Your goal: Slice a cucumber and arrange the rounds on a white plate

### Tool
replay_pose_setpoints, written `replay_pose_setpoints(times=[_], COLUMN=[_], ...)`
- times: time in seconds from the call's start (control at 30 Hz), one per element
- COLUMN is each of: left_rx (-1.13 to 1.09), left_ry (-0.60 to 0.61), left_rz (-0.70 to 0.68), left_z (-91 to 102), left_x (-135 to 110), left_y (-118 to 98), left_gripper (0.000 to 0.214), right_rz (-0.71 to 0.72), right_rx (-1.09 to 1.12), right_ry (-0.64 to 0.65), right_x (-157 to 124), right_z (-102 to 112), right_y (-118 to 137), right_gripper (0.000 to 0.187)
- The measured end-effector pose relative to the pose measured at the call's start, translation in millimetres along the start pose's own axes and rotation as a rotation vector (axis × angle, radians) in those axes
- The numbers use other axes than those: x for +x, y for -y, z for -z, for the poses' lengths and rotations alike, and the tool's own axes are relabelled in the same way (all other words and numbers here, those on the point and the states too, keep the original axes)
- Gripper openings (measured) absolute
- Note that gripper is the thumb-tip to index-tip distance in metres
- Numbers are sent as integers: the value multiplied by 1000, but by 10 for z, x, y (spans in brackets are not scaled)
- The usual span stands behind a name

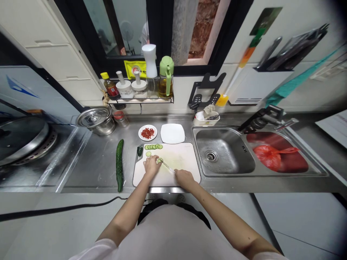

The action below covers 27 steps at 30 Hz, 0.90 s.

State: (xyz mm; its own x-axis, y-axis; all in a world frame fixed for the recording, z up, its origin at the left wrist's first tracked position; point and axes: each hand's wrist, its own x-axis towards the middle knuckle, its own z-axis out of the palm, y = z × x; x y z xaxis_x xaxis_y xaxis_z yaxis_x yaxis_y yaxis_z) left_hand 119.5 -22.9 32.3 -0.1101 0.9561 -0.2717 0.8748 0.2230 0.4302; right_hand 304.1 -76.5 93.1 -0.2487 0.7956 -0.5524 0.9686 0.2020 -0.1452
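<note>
My right hand (pixel 184 178) is closed around the handle of a small knife (pixel 168 168), its blade pointing up and left over the white cutting board (pixel 187 151). At the blade's tip, the fingers of my left hand (pixel 151 165) hold a round cucumber slice (pixel 160 160); whether the blade is in it or only touching it, I cannot tell. A row of overlapping cucumber slices (pixel 153 147) lies along the board's far edge, with a single slice (pixel 148 154) below it. A dark green cucumber end (pixel 139 151) rests by the board's handle hole. Left of the board lies a whole cucumber (pixel 119 165).
Behind the board stand a plate of chopped red pieces (pixel 148 133) and a white square plate (pixel 172 133). A sink (pixel 225 155) is to the right, with a red plastic bag (pixel 268 157) in its far basin. A lidded pot (pixel 99 121) stands back left, below a seasoning rack (pixel 141 100).
</note>
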Motion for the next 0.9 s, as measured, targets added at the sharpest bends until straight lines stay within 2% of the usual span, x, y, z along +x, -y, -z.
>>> replay_pose_setpoints(times=[0.47, 0.9], left_rx=[45, 50], left_ry=[55, 41], left_rz=[48, 41], left_z=[46, 35], left_x=[40, 47], left_y=[-55, -41], left_gripper=[31, 31], right_rz=[-22, -37], right_rx=[41, 64], right_ry=[16, 28], right_x=[-7, -9], right_z=[41, 59], right_y=[22, 59], right_gripper=[30, 31])
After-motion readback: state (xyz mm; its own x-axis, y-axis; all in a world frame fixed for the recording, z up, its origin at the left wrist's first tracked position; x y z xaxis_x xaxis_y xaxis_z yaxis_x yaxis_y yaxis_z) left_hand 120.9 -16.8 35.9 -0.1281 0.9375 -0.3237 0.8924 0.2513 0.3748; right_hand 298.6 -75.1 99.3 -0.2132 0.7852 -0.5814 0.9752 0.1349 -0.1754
